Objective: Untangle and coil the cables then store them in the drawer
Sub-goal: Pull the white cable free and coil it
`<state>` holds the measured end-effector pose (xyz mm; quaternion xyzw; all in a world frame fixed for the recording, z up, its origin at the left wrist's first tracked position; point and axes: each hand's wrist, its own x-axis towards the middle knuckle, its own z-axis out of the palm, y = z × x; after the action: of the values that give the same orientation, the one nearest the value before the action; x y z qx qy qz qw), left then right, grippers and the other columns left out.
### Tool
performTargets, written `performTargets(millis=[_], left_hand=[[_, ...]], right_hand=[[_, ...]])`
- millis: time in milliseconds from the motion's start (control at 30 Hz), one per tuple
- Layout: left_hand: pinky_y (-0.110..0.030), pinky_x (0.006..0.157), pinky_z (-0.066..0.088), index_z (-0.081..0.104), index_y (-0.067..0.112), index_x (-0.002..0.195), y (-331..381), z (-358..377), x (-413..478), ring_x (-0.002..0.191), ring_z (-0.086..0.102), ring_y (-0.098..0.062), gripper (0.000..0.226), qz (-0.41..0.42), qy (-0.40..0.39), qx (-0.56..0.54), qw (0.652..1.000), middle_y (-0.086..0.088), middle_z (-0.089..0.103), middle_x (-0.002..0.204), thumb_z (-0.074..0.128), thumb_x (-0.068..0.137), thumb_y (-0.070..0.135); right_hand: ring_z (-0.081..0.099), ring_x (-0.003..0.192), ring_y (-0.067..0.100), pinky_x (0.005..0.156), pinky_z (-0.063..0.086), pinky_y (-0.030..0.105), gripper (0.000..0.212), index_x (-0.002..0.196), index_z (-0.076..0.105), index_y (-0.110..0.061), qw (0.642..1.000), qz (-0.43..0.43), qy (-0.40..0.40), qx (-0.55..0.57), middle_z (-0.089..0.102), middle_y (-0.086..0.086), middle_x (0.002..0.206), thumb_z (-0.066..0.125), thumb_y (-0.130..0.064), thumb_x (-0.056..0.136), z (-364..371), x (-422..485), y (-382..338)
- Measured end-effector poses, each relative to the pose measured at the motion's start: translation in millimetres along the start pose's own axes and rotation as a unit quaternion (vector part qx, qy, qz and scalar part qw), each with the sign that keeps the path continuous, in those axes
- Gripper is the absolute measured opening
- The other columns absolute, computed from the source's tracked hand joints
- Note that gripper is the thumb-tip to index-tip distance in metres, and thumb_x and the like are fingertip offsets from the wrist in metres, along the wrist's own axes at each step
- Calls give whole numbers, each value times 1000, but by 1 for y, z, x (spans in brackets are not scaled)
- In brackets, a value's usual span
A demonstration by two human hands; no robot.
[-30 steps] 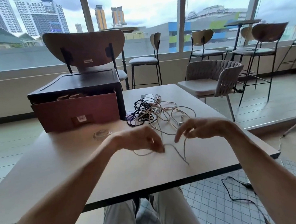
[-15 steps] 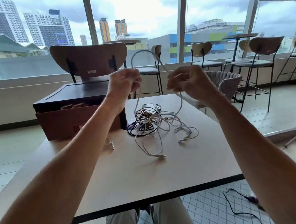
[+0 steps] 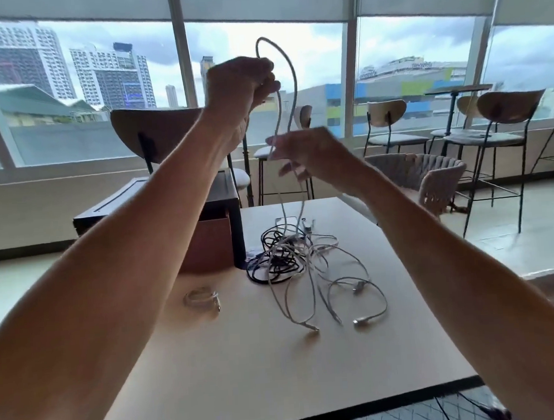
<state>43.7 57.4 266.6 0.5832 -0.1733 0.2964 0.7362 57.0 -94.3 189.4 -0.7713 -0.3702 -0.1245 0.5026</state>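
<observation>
My left hand [image 3: 240, 82] is raised high and grips a white cable [image 3: 288, 76] that loops above its fist. Both strands hang down past my right hand [image 3: 308, 154], whose blurred fingers curl around them lower down. The strands run into a tangle of black and white cables [image 3: 291, 257] on the table [image 3: 246, 367]. White ends with plugs [image 3: 360, 321] trail toward me. A small coiled clear cable [image 3: 201, 295] lies left of the tangle. The drawer box [image 3: 213, 243], dark-topped with a reddish front, stands at the table's back left, partly hidden by my left arm.
A wooden chair [image 3: 154, 129] stands behind the drawer box. A woven chair [image 3: 429, 181] sits at the table's right. Bar stools [image 3: 498, 131] line the windows. A black cable [image 3: 475, 405] lies on the tiled floor by the table's near right corner.
My left hand has risen higher with the cable loop, while my right hand dropped lower along the hanging strands. The view has tilted upward.
</observation>
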Motion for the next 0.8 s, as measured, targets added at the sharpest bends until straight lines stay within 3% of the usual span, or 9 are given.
performTargets(millis=[100,200,267,333,400,500,600,700,800], left_hand=[[-24,66,59,68,-2,83,-3,1,7,63,69,-14,10,-8,24,-36,999,-11,68,74,64,89,-8],[-24,66,59,66,-3,85,-5,-6,11,68,69,-16,16,-5,38,-74,996,-12,67,80,55,92,-13],[-28,80,60,65,-4,98,-14,-12,9,81,66,-18,16,-11,18,-52,998,-10,64,87,54,93,-14],[-33,92,58,68,1,102,-29,-24,9,93,67,-18,15,-29,7,39,999,-6,68,94,60,92,-8],[-29,86,59,66,8,113,-50,-41,4,99,69,-20,19,-74,-37,131,988,-7,70,108,64,95,8],[-23,82,54,56,13,132,-89,-63,-18,107,64,-14,45,-181,-199,213,939,-5,64,124,63,93,34],[-21,86,53,53,20,138,-130,-68,-41,113,62,-7,53,-229,-309,258,886,4,64,130,68,89,35],[-26,96,52,45,18,146,-159,-61,-54,116,63,-12,57,-224,-300,292,880,-1,63,134,68,94,25],[-31,100,48,33,19,153,-182,-58,-60,114,61,-17,73,-205,-273,327,881,-6,63,130,70,92,32]], right_hand=[[71,67,12,53,50,23,26,117,66,-1,997,21,-68,19,73,6,104,59,-16,98,14,-4,23],[64,62,7,55,46,21,16,104,70,-2,993,61,-85,56,74,8,96,60,-13,98,19,-10,47],[60,58,6,55,46,21,14,93,71,-4,993,64,-50,85,72,5,83,60,-10,97,19,-9,59],[58,56,7,57,46,22,15,87,71,-8,990,69,20,117,70,2,75,60,-9,97,15,0,63],[58,56,8,60,49,23,14,88,71,-7,980,79,98,151,70,2,75,60,-9,97,6,13,60],[60,53,7,57,50,20,11,91,71,-3,961,90,182,191,68,7,75,62,-6,95,-7,36,51],[62,50,6,52,52,18,11,86,70,-2,943,105,221,226,68,7,67,63,-4,94,-10,61,47],[65,52,8,54,54,19,15,81,70,-4,931,118,230,260,67,2,60,63,-3,94,-11,80,45],[65,55,10,53,53,20,15,81,70,-3,921,112,230,294,68,5,63,62,-3,94,-15,94,40]])
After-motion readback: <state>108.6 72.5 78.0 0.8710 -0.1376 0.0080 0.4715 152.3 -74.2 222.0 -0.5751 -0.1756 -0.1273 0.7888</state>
